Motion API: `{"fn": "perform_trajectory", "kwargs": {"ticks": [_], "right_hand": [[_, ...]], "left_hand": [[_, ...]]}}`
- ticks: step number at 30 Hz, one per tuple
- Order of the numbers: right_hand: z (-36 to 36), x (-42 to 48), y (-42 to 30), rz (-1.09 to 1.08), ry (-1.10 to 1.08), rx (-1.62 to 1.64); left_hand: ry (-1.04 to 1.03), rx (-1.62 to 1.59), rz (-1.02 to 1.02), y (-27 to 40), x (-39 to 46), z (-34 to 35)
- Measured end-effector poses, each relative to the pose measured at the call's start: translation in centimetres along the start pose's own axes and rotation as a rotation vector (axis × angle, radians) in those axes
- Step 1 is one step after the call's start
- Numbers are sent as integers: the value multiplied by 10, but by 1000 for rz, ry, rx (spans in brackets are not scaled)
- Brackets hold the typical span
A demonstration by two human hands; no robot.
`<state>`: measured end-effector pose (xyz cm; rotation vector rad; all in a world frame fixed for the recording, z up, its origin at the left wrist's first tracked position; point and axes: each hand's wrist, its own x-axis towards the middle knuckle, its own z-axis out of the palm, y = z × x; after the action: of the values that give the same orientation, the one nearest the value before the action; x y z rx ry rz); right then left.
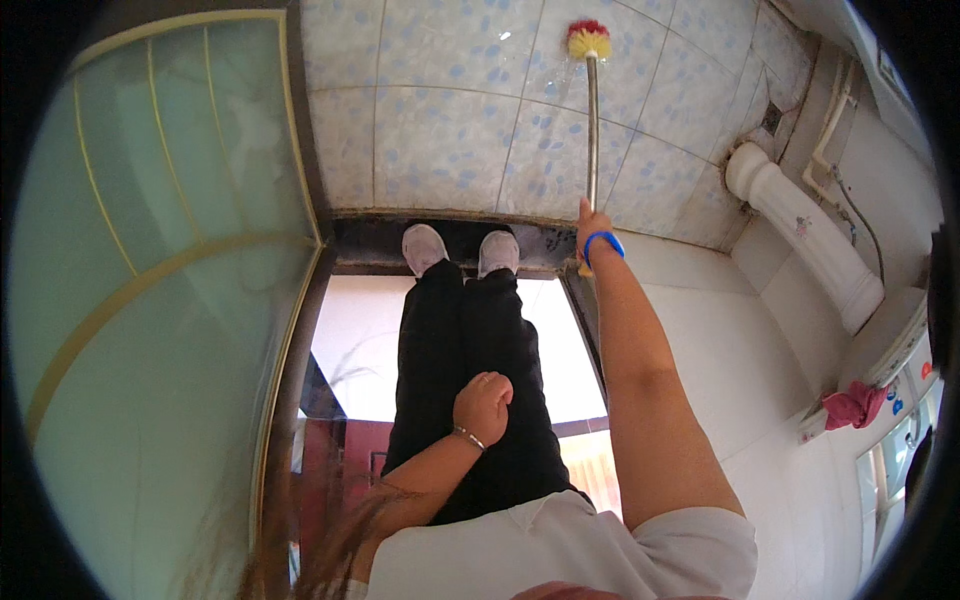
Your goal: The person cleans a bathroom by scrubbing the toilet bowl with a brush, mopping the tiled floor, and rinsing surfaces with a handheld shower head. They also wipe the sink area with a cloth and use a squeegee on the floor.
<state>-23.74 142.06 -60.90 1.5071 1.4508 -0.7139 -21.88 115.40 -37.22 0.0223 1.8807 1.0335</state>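
My right hand (592,229) grips the metal handle (592,135) of a long-handled brush. At the handle's far end the round brush head (589,40), with red and yellow bristles, rests on the tiled floor (450,142). Wet spots glint on the tiles near the bristles. A blue band circles my right wrist. Curled into a fist, my left hand (484,405) lies in front of my thighs with nothing seen in it. My shoes (424,249) stand on a dark door sill (461,244).
A door with greenish panes (172,300) stands on the left. At the right is a white washbasin pedestal (806,232) with pipes and a hose (859,202) behind it. A floor drain (771,118) lies in the far right corner. A pink cloth (855,405) hangs at the basin.
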Motion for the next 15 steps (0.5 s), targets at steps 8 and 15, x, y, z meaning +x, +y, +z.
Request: {"fn": "perform_trajectory", "kwargs": {"ticks": [8, 15], "right_hand": [[72, -108, 173, 240, -127, -203], [-61, -4, -34, 37, -37, 239]], "left_hand": [[13, -124, 278, 50, -8, -20], [-186, 62, 237, 55, -9, -11]]}}
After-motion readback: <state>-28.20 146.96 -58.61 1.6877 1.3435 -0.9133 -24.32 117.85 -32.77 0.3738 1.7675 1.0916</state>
